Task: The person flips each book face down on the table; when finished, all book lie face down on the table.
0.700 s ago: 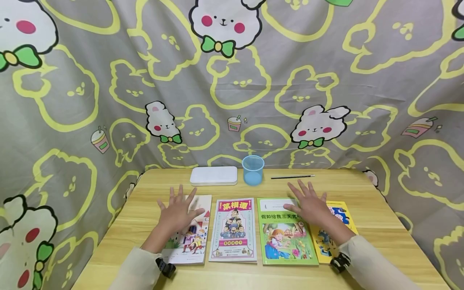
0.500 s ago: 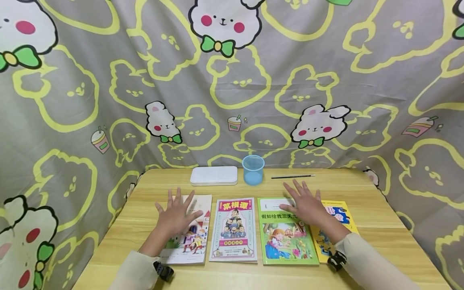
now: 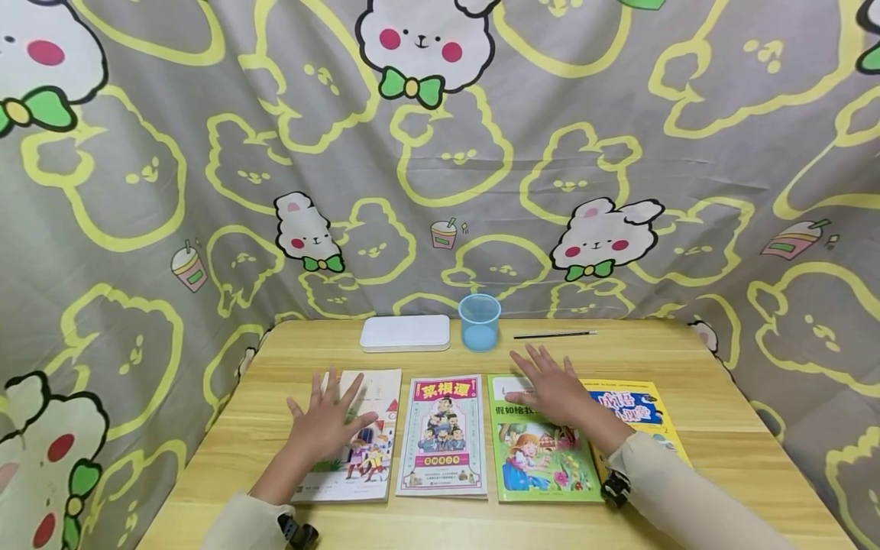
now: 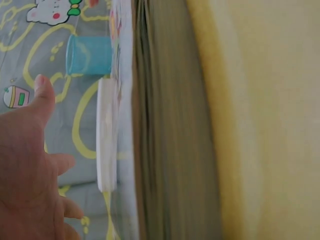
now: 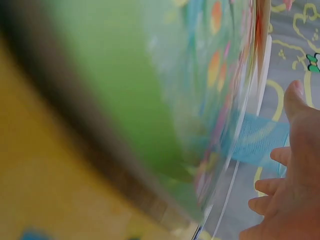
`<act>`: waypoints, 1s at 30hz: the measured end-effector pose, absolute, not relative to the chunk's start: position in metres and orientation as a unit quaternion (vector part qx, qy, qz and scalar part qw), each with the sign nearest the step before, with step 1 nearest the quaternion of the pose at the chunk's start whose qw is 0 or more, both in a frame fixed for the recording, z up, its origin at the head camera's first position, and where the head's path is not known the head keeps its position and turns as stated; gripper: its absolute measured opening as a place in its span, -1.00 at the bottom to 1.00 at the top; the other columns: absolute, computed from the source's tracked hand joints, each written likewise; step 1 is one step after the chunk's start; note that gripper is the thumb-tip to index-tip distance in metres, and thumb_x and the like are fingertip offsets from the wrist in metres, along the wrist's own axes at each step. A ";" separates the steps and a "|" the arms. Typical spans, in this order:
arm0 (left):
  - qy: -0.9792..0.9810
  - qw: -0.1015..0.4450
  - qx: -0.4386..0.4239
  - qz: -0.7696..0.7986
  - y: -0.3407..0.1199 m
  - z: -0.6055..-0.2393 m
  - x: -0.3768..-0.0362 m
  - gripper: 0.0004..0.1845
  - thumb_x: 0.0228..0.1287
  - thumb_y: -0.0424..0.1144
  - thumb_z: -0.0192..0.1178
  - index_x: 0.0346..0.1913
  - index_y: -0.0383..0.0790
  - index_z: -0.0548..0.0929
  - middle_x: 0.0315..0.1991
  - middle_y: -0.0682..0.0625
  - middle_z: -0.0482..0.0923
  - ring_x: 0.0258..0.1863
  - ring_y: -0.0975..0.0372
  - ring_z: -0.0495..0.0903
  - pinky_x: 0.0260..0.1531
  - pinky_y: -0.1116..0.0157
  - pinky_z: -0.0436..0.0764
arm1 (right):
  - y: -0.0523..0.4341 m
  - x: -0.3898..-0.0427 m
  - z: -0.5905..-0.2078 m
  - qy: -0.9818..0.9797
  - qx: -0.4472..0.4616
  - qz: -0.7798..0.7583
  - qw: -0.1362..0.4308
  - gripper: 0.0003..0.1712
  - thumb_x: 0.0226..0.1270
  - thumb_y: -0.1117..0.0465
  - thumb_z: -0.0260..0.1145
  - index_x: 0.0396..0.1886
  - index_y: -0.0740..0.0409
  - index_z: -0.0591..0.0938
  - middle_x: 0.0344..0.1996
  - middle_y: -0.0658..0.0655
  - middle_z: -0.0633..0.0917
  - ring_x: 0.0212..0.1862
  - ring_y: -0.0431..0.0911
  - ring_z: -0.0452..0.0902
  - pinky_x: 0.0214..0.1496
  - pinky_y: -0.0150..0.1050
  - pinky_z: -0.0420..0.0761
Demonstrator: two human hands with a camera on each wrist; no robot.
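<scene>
Overhead, the head view shows four books in a row on the wooden worktop (image 3: 722, 443). The left hand (image 3: 328, 422) lies flat with its fingers spread on the leftmost book (image 3: 364, 458), its grip open and closed on nothing. The right hand (image 3: 550, 391) lies flat, fingers splayed, on the upper part of the green book (image 3: 543, 462), its grip likewise open. Between these two lies the pink-framed book (image 3: 443, 435); the yellow book (image 3: 635, 409) sits just right of the green one, partly under the right sleeve. Behind the row stand a white box (image 3: 406, 333), a blue cup (image 3: 480, 321) and a black pen (image 3: 554, 334), before a bunny-print curtain (image 3: 440, 153). From the left wrist, the left hand (image 4: 30, 170) shows straight fingers beside the book's edge (image 4: 125, 150), with the cup (image 4: 90, 54) and box (image 4: 106, 135) beyond. From the right wrist, the right hand (image 5: 287, 190) shows loosely spread fingers next to the blurred green cover (image 5: 150, 90), the cup (image 5: 260, 140) behind it.
</scene>
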State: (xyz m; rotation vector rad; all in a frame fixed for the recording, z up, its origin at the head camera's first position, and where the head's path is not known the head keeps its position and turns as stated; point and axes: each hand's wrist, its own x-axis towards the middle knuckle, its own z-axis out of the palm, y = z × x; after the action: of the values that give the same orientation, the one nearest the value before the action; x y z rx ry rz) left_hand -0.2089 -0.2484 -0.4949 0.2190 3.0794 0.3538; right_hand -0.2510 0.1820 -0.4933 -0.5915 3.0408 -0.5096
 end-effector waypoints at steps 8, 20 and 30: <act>0.991 0.025 0.065 0.116 -0.255 -0.497 -0.197 -0.08 0.40 0.48 -0.06 0.66 0.08 0.10 0.64 -0.40 -0.23 0.57 -0.41 -0.37 0.14 -0.71 -0.38 | 0.158 -0.256 -0.494 0.963 -0.213 -0.163 0.017 0.02 0.39 -0.34 0.28 0.66 0.01 0.18 0.63 0.32 0.10 0.63 0.31 -0.07 0.54 0.48 -0.08; 0.987 0.058 0.038 0.145 -0.271 -0.504 -0.181 -0.05 0.38 0.50 -0.07 0.67 0.07 0.08 0.62 -0.44 -0.20 0.56 -0.44 -0.34 0.12 -0.72 -0.38 | 0.119 -0.261 -0.493 0.959 -0.242 -0.144 0.025 0.04 0.37 -0.41 0.24 0.67 -0.02 0.17 0.63 0.28 0.13 0.63 0.24 -0.01 0.58 0.39 0.01; 0.981 0.094 0.024 0.166 -0.279 -0.505 -0.166 -0.03 0.39 0.51 -0.09 0.68 0.05 0.03 0.63 -0.41 -0.25 0.55 -0.44 -0.37 0.10 -0.72 -0.39 | 0.095 -0.265 -0.486 0.957 -0.246 -0.147 0.046 0.05 0.38 -0.42 0.21 0.68 -0.03 0.14 0.64 0.22 0.14 0.64 0.18 -0.01 0.61 0.32 -0.01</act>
State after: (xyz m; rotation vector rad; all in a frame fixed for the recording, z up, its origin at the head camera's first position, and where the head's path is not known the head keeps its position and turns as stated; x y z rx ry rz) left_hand -0.1656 -0.2791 -0.5051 0.0708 2.9121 0.4916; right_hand -0.2653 0.0953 -0.4856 -0.7524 2.9207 -0.4501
